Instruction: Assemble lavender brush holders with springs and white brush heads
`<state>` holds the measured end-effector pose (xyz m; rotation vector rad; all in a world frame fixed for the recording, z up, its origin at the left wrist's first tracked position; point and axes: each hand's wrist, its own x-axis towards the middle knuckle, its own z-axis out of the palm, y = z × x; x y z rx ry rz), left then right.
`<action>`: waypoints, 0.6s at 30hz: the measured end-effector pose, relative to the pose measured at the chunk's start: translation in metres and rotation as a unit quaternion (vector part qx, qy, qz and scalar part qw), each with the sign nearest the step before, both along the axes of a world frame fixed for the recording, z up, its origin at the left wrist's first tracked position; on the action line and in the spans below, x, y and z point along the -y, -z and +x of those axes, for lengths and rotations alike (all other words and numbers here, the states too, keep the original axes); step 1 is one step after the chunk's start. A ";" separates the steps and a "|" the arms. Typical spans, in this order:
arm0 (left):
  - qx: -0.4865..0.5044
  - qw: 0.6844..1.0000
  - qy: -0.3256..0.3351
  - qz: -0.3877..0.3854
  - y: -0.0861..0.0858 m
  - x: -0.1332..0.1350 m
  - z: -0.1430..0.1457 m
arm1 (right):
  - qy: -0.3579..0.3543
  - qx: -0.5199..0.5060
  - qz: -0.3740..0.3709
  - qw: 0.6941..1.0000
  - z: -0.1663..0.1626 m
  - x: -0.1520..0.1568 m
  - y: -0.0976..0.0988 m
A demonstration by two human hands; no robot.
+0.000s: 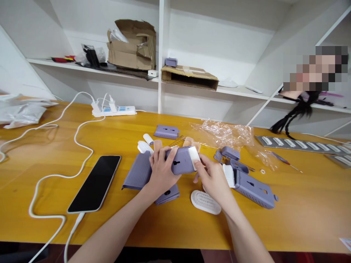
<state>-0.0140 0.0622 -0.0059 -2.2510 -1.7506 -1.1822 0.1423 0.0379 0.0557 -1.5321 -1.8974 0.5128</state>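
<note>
My left hand [161, 171] is wrapped round a purple plastic case [181, 160] held just above the wooden table [301, 219]. My right hand [211, 176] pinches a white insert [194, 157] at the case's right end. Under my left hand lie a ribbed purple panel [138, 171] and another purple piece [168, 195]. A white oval brush head [205, 202] rests on the table below my right hand. To the right lies a larger purple housing [253, 188] with a white brush [228, 175] at its left end.
A black phone [95, 183] on a white cable [79, 138] lies to the left, with a power strip [113, 110] behind. Clear plastic wrap [227, 133], small purple parts [230, 153] and a tray of parts [298, 144] sit at right. Another person is at far right.
</note>
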 end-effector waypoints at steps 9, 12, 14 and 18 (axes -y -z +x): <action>-0.007 0.999 0.032 -0.023 -0.002 0.001 0.001 | -0.037 0.009 0.014 0.999 0.013 -0.010 -0.010; 0.006 0.998 0.050 -0.042 -0.001 0.000 0.000 | -0.029 -0.016 0.018 0.999 0.011 -0.011 -0.005; 0.015 0.997 0.058 -0.054 -0.001 0.000 0.000 | -0.021 -0.033 0.021 0.999 0.009 -0.012 0.000; 0.036 0.995 0.059 -0.066 0.000 -0.001 0.000 | -0.028 -0.079 0.012 0.996 0.007 -0.014 0.003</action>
